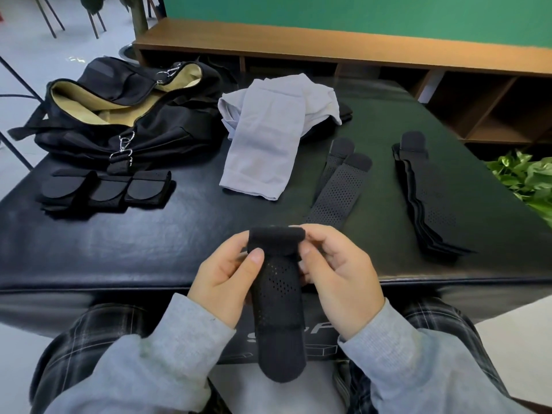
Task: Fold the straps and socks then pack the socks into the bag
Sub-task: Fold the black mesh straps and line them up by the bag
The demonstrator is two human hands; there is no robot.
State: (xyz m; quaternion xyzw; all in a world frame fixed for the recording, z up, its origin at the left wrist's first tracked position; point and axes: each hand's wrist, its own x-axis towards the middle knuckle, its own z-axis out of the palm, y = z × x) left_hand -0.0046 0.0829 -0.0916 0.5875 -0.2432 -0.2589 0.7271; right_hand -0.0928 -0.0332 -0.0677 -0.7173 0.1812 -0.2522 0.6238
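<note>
While I hold this perforated black strap (276, 282) at six o'clock, just off the near edge of the black table (149, 249), my left hand (222, 282) and right hand (337, 279) both pinch its upper end, thumbs on the near face and fingers curled behind, with the top rolled over into a first fold. Its rounded tail hangs free toward my lap. I judge the risk lies there: the loose tail could drag the fold askew, or the fastener patch could catch on the perforated fabric in the wrong place and leave a crooked bundle. If I ease one pinch too soon, the roll may spring open. Three folded straps (104, 191) lie at ten o'clock, just in front of the open black bag (125, 115). Two flat straps (337, 186) wait at one o'clock and a stack of flat straps (430, 198) at two o'clock. Grey socks (268, 130) lie unfolded at twelve o'clock, beside the bag, not yet packed.
</note>
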